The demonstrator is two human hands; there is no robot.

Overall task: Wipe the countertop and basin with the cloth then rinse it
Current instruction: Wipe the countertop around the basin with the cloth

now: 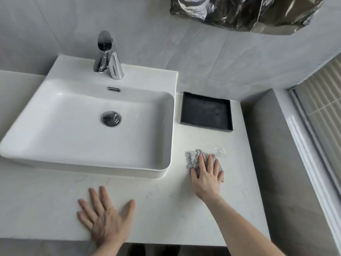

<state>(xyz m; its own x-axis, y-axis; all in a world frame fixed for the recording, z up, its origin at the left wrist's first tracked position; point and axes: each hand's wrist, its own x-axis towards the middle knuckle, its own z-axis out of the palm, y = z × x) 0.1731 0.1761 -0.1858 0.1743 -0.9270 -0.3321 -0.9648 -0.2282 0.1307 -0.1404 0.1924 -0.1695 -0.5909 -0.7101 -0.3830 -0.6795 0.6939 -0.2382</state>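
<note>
— What lay closest to the camera?

— The left hand (106, 217). It rested palm down on the white countertop (166, 209), in front of the basin (88, 126), near the counter's front edge. Its fingers were spread wide and flat, and it held nothing.

— And the other hand?

— The right hand (207, 177) lay further back, to the right of the basin and just past its front right corner. The fingers were slightly parted and pressed flat on top of the cloth (193, 158), pinning it to the counter rather than gripping it.

— Where was the cloth, then?

— On the countertop beside the basin, under that right hand. It was grey and bunched, and its far left part showed beyond the fingertips. A wet smear (219, 151) glistened on the counter just behind and right of the cloth.

— What else stood near the basin?

— A black square tray (206, 111) sat to the right of the basin, behind the cloth and close to the wall. The chrome faucet (108, 56) stood on the basin's back ledge, and the drain plug (111, 118) sat in the middle of the bowl. A crinkled foil sheet (243, 12) hung on the wall, above and right of the basin.
</note>
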